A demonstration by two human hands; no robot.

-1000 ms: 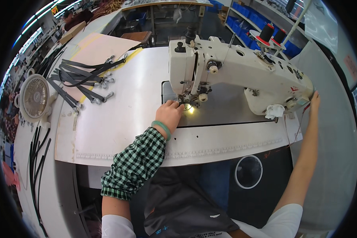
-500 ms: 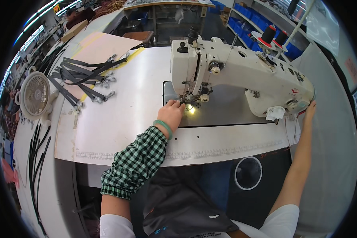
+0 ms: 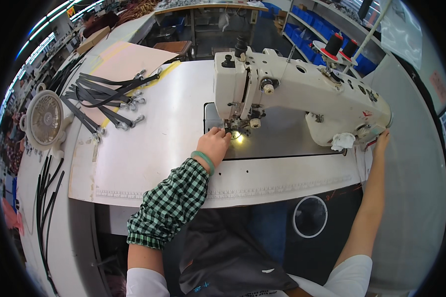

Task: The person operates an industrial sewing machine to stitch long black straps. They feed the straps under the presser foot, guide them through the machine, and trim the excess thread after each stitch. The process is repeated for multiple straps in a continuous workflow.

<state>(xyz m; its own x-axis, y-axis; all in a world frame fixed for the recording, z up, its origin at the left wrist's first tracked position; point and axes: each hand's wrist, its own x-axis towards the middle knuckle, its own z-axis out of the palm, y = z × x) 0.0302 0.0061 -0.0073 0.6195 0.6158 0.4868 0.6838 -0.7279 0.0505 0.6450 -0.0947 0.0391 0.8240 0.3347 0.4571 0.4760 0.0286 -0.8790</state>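
The left forearm (image 3: 144, 258), in a green-and-black checked cloth sleeve cover (image 3: 168, 210), slants up to the left hand (image 3: 213, 145), fingers bunched at the needle end of the white metal sewing machine (image 3: 292, 81); what they pinch cannot be told. The bare right forearm (image 3: 364, 222) stretches to the right hand (image 3: 381, 144) at the machine's other end, its hold partly hidden. Left of the left grip, dark grey straps (image 3: 104, 94) lie on the white tabletop (image 3: 134, 153); far beyond the grips stand blue plastic bins (image 3: 320, 27).
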